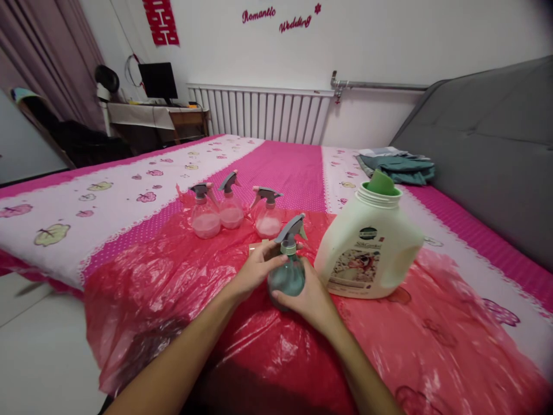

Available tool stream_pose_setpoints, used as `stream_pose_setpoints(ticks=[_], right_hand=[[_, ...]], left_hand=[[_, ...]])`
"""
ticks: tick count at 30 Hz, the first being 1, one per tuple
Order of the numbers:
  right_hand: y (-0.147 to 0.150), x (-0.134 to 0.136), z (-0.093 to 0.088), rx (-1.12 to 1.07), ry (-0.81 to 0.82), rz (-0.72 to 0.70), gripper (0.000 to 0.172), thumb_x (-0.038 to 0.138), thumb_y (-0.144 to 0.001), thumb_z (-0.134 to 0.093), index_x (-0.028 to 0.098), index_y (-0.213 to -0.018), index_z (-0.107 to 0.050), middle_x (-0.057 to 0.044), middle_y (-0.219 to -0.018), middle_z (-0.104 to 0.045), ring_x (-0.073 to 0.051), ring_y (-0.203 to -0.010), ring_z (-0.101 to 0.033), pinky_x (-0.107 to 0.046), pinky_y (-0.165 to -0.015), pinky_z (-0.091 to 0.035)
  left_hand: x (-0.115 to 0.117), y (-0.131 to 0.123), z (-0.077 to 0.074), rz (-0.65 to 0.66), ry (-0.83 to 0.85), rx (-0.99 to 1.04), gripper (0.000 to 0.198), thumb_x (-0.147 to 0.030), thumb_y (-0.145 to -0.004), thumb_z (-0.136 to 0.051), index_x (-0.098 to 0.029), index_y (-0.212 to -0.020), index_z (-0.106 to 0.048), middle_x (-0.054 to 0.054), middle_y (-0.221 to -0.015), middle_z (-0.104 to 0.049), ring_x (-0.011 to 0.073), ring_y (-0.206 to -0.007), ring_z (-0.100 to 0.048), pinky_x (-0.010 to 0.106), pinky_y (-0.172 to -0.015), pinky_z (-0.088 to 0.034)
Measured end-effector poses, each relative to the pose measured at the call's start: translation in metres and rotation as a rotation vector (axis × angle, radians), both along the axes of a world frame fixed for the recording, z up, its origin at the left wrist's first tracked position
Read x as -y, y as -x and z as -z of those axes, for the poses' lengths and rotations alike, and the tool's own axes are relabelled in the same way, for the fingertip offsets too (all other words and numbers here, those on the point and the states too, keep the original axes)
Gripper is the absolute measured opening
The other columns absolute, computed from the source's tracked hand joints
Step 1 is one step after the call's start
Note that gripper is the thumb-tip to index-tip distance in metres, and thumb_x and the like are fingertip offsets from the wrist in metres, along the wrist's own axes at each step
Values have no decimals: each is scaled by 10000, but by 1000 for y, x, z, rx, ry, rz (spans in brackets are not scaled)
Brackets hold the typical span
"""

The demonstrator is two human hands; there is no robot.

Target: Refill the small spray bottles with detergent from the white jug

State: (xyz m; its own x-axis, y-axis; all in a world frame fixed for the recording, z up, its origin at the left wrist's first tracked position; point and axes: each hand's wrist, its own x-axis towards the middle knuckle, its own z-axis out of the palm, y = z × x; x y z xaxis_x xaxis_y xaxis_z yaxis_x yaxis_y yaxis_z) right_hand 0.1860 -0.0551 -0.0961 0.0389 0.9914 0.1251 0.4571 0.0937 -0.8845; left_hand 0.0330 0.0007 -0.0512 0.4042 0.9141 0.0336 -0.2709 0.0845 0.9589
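Note:
Between my two hands stands a green spray bottle [288, 278] with a grey trigger head [290, 228], upright over the red plastic sheet [173, 276]. My left hand [262, 262] is closed around its neck, just under the collar. Lower down, my right hand [306, 294] wraps the bottle's body from the right. Behind it are three pink spray bottles, one at the left [205, 222], one in the middle [231, 213] and one at the right [268, 222], each with a grey trigger head. A large pale detergent jug [367, 248] stands close to my right hand.
The jug's open mouth holds a green piece [381, 183]. Folded clothes [397, 167] lie near the grey headboard [484, 132]. The sheet covers the near part of the pink patterned bed [289, 164]. Beyond are a radiator [263, 112] and a desk with a monitor [158, 82].

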Motion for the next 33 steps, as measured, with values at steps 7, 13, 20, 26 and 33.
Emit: stream_pose_setpoints(ticks=[7, 13, 20, 26, 33], right_hand=[[1, 1, 0, 18, -42, -9, 792, 393, -627, -868, 187, -1318, -543, -150, -1344, -654, -339, -1247, -648, -505, -1077, -526], [2, 4, -4, 40, -65, -40, 799, 361, -653, -857, 212, -1370, -539, -129, -1324, -652, -319, -1233, -650, -497, -1060, -540], [0, 3, -6, 58, -63, -55, 782, 384, -666, -849, 203, -1362, -544, -119, -1322, -654, -307, -1214, -661, -474, -1039, -551], [3, 6, -9, 101, -66, -46, 838, 355, -677, -850, 223, -1431, -509, -125, -1364, -636, -310, -1250, -647, -479, -1069, -538], [7, 11, -19, 179, -42, -25, 867, 346, -668, -851, 210, -1453, -509, -139, -1370, -630, -372, -1296, -620, -553, -1103, -508]], left_hand=[[-1, -3, 6, -66, -66, 7, 535, -407, -610, -967, -148, -985, -686, 95, -1076, -786, 179, -1032, -729, 265, -954, -533], [2, -1, 4, -38, -58, 40, 595, -388, -613, -976, -177, -930, -518, 102, -1111, -787, 142, -912, -743, 239, -832, -569], [4, 2, -4, 43, -69, 56, 660, -502, -655, -932, -159, -1155, -671, 169, -1222, -765, 208, -989, -756, 285, -888, -578], [4, -1, -4, -153, -110, 40, 571, -466, -594, -974, -150, -984, -703, 89, -1035, -768, 140, -896, -703, 225, -802, -528], [5, -7, 1, -307, -178, 55, 620, -510, -513, -1001, -159, -837, -606, -39, -758, -585, 50, -699, -514, 185, -679, -410]])
